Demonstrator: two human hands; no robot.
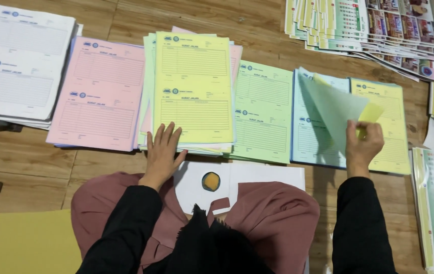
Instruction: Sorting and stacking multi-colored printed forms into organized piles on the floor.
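Head view, single entry: I look down over a wooden floor point(34, 167) laid with stacks of printed forms in a row. Item one, my right hand point(361, 144): fingers and thumb pinched together on the lower corner of a light green sheet point(333, 109), with a yellow sheet point(371, 112) showing just behind the fingertips; I cannot tell whether both are in the pinch or only the green. The green sheet is lifted and curls up and leftward off the blue stack point(313, 139), which lies touching the yellow stack point(387, 127) on its right. Item two, my left hand point(162, 152): fingers spread and flat, gripping nothing, pressing the near edge of the collated pile point(192, 86), whose top sheet is yellow. Further items, left to right: white stack point(19, 61), pink stack point(100, 94), then a green stack point(262, 111) between the collated pile and the blue one; printed calendars point(379, 30) fanned at the far right. Step, as I judge it: picking one leaf off a stack while the pile is held steady. The next move calls for separating a single sheet cleanly and keeping it from creasing. Orientation: the stacks lie with long axes running away from me, headings at the far end; the lifted sheet tilts diagonally, free corner toward the upper left.
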